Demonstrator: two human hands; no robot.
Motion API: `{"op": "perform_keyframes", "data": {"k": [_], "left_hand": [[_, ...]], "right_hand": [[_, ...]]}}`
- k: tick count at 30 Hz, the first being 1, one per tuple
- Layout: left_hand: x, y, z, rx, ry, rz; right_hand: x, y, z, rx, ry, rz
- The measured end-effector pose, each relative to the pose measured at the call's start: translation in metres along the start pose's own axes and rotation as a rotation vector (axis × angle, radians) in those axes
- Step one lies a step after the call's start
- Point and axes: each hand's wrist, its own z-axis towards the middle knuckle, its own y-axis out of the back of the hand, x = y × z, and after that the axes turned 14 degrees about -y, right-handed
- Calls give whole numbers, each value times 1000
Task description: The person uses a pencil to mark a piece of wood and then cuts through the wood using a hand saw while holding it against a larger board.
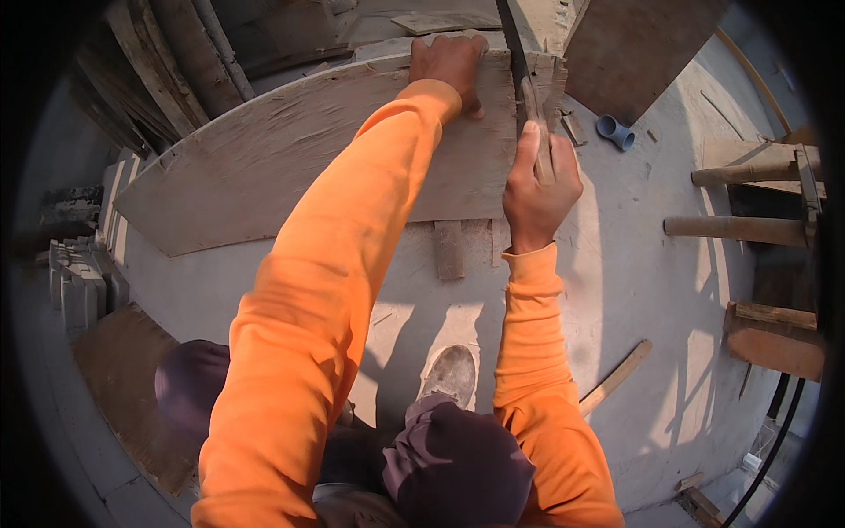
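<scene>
"What stood around you?"

"Planks (198,53) were piled far left. A wooden board (290,158) spanned the middle, my left hand (449,70) clasping its far edge; my right hand (541,185) was wrapped round a saw (518,62) at its right end. Farther right lay a blue pipe fitting (615,133)."

"Underfoot?"

"Grey floor (634,255), sunlit in patches."

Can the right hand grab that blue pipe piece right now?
Probably not: the right hand is gripping the saw's wooden handle. If freed, it might: only a wood scrap lies near the blue pipe piece.
</scene>
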Motion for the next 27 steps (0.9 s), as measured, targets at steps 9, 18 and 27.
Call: {"op": "perform_keyframes", "data": {"k": [9, 18, 27], "left_hand": [[25, -14, 5, -52, 7, 20], [21, -6, -2, 28, 21, 0], [14, -7, 1, -28, -4, 6]], "right_hand": [[-10, 118, -172, 39, -166, -235], [-1, 23, -38, 80, -95, -47], [-5, 19, -46, -3, -45, -69]]}}
